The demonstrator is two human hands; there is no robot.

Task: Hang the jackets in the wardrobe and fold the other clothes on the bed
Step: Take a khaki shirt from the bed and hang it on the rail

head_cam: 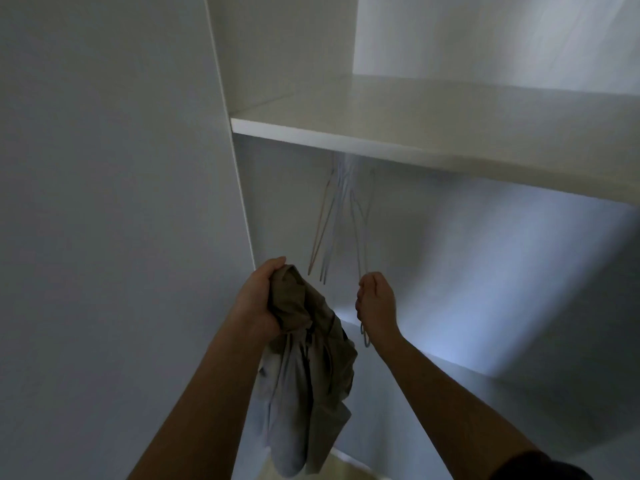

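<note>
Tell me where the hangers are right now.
In the head view, the hangers hang in a bunch under the wardrobe shelf, centre frame; the right hand grips the rightmost one's lower end.

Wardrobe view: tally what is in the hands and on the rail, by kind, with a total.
Jackets: 1, a khaki jacket bunched in the left hand.
Hangers held: 1, a hanger in the right hand's grip.
Hangers on the rail: several hangers; too blurred to count.
Total countable: 2.

White wardrobe shelf [381,140], thin hangers [341,216] dangling beneath it
</note>
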